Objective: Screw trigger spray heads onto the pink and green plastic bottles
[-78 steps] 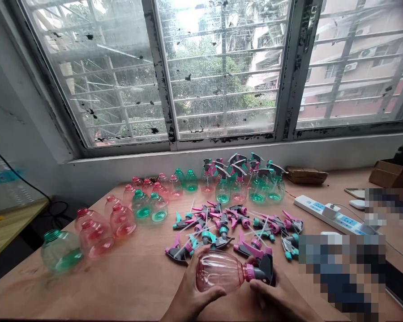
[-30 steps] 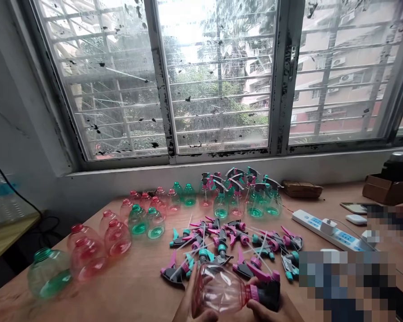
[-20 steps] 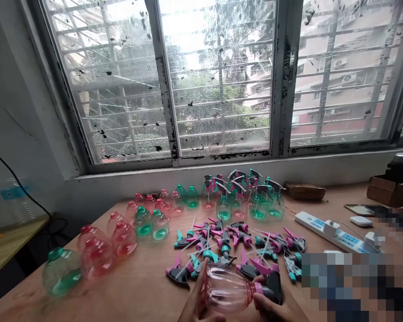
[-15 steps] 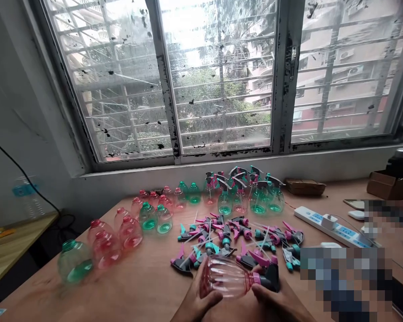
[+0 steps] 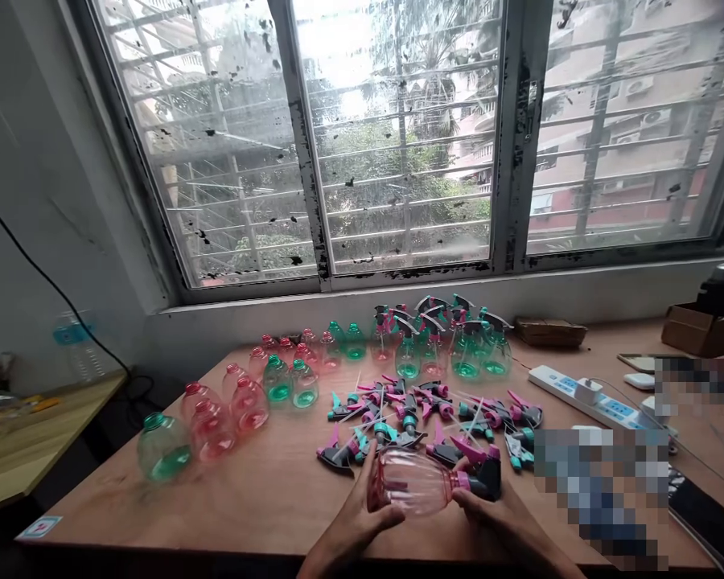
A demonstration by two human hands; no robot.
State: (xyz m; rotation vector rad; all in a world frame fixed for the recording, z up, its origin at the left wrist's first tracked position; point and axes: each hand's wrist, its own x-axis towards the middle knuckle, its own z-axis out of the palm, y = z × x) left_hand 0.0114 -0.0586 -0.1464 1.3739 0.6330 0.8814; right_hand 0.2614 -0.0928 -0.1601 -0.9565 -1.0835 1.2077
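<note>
A clear pink spray bottle [image 5: 415, 481] lies sideways between my hands above the near part of the table. Its base rests in my left hand [image 5: 365, 508], thumb along the near side. My right hand [image 5: 481, 507] grips the neck end, where a pink collar meets a dark grey and pink trigger sprayer head [image 5: 487, 473]. Some right fingers are hidden behind the bottle. Just beyond lies a pile of loose trigger sprayer heads [image 5: 407, 414] in pink, teal and grey, with thin tubes.
Open pink bottles [image 5: 250, 404] and green bottles [image 5: 164, 450] stand at left. Bottles with sprayers fitted [image 5: 466, 354] stand by the window wall. A white power strip [image 5: 603, 402], a brown package [image 5: 549, 333] and a cardboard box [image 5: 693, 328] are at right. A blurred patch covers the right front.
The view has shifted slightly, so the table's front edge now shows. Both hands keep the spray bottle in nearly the same sideways pose.
</note>
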